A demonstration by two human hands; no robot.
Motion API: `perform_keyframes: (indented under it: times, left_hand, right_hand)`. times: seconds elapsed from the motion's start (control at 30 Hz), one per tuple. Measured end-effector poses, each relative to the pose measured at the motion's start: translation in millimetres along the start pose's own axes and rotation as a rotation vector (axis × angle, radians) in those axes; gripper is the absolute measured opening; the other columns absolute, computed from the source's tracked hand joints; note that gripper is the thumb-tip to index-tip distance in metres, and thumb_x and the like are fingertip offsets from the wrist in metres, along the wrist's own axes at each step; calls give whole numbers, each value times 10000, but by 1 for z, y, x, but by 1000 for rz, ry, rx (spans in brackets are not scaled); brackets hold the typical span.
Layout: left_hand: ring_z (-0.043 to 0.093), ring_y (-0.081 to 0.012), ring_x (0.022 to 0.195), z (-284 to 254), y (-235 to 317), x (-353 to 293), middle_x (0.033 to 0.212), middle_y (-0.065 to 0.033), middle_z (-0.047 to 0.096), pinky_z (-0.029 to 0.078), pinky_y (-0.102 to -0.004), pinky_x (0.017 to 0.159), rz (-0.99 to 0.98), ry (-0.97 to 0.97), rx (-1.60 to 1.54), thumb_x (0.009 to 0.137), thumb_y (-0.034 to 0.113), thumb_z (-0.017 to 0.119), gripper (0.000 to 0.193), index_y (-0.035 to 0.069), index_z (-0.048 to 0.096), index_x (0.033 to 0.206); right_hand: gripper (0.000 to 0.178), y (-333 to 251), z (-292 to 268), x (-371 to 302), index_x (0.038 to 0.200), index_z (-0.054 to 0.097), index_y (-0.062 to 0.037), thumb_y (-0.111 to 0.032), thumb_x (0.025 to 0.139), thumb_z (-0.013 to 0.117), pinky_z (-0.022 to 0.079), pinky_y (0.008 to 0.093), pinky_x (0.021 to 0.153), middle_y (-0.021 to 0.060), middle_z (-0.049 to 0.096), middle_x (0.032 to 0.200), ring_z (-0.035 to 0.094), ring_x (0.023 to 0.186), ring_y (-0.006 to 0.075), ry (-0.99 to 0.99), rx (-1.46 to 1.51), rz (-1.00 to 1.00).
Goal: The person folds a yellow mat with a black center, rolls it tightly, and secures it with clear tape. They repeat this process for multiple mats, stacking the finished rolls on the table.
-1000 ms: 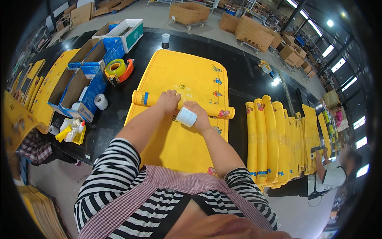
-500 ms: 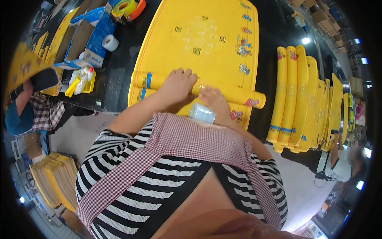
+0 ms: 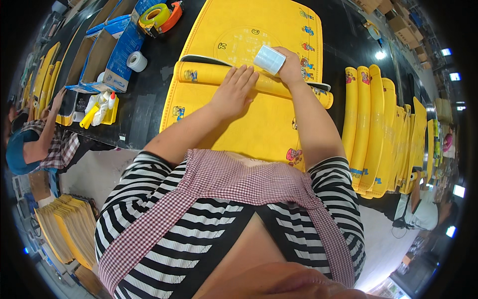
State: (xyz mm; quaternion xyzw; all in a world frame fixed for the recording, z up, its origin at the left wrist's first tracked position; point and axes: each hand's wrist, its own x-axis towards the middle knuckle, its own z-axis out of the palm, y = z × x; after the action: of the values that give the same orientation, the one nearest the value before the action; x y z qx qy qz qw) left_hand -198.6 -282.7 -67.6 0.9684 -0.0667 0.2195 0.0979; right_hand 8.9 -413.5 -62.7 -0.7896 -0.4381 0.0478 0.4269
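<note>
A yellow mat [image 3: 234,119] printed with small cartoon figures lies on the black table in front of me. Across it runs a rolled yellow mat [image 3: 206,74], with a dark, pale-edged strip curling up just behind it. My left hand [image 3: 234,89] rests flat on the roll, fingers stretched out and holding nothing. In my right hand [image 3: 291,67] is a roll of clear tape [image 3: 269,60], gripped from its right side, just above the rolled mat's right half. Parts of the right fingers are hidden behind the tape.
Several rolled yellow mats [image 3: 366,119] lie side by side on the right. At left stand a blue cardboard box [image 3: 117,55], a white roll [image 3: 137,61], a tape dispenser [image 3: 162,17] and a yellow tray [image 3: 110,112] with bottles. A co-worker [image 3: 37,142] is at far left.
My hands and the rolled mat have moved away from my body. The tape roll has come up from near my apron, now gripped in my right hand. The co-worker's raised yellow mat has gone from view.
</note>
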Motion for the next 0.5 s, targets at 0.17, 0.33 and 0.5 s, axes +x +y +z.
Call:
perform_keyframes:
  times: [0.17, 0.33, 0.5]
  left_hand:
    - [576, -371, 1200, 0, -41, 66, 1238, -188, 604, 443, -497, 1048, -144, -274, 16, 829, 249, 750, 472, 37, 577, 1214]
    - [627, -366, 1124, 10, -58, 96, 1174, -146, 643, 488, -475, 986, -128, -512, 95, 813, 296, 772, 444, 70, 597, 1153]
    - [621, -381, 1155, 9, -64, 98, 1211, -180, 644, 493, -480, 1000, -170, -516, 2, 849, 417, 780, 522, 51, 616, 1183]
  right_hand:
    - [303, -31, 7, -24, 1033, 715, -125, -253, 773, 805, 568, 396, 855, 116, 736, 1072, 697, 980, 339, 4, -45, -157]
    - [692, -35, 14, -46, 1296, 683, -99, -221, 665, 938, 564, 427, 991, 126, 718, 1248, 704, 1105, 337, 130, -366, -489]
    - [618, -44, 9, -99, 1272, 703, -77, -181, 704, 923, 556, 342, 979, 115, 731, 1232, 713, 1122, 244, 36, 237, 96]
